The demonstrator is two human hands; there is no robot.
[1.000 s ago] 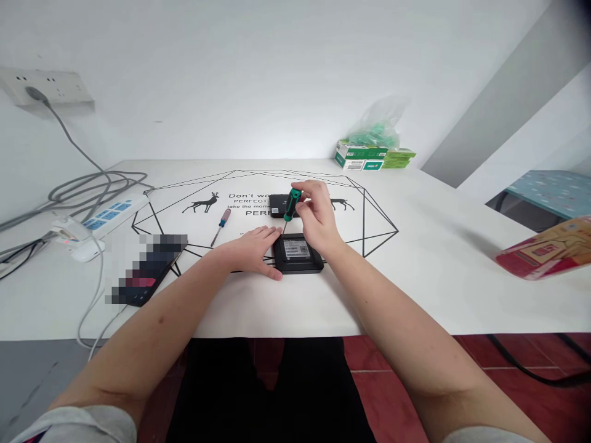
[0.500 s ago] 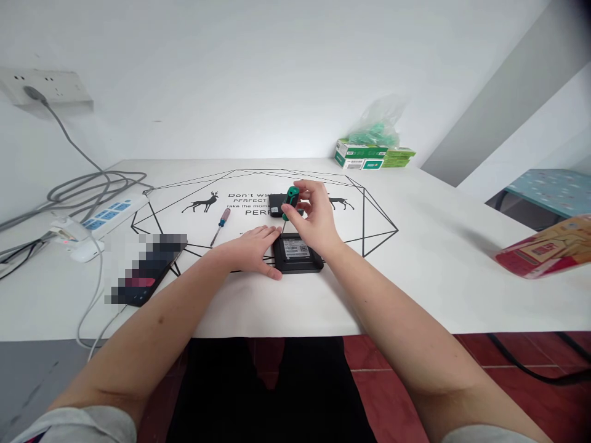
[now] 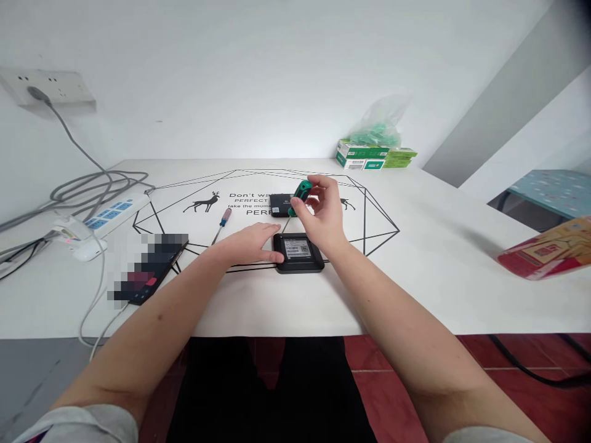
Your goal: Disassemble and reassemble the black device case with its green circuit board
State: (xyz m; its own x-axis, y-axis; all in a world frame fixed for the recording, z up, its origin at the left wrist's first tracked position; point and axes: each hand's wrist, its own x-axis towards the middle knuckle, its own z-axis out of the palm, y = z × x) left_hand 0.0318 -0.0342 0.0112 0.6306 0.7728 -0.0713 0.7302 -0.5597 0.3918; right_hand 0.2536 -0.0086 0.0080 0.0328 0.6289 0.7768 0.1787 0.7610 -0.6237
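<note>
**Hand holds a green-and-black-handled screwdriver [image 3: 301, 192] at a square black plastic case [image 3: 299, 249]**

Mid-frame, the right hand [image 3: 327, 212] pinches the screwdriver's handle, its metal shaft slanting to the labelled case's upper-left corner; tip contact is unclear. The left hand [image 3: 249, 243], thumb spread wide from its fingers, grips nothing, thumb at the case's left edge. Just above lies a second black case [image 3: 279, 205], partly hidden.

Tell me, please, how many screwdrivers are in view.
2: a green screwdriver in the right hand, and a blue-and-clear screwdriver lying on the table, left of the left hand.
</note>
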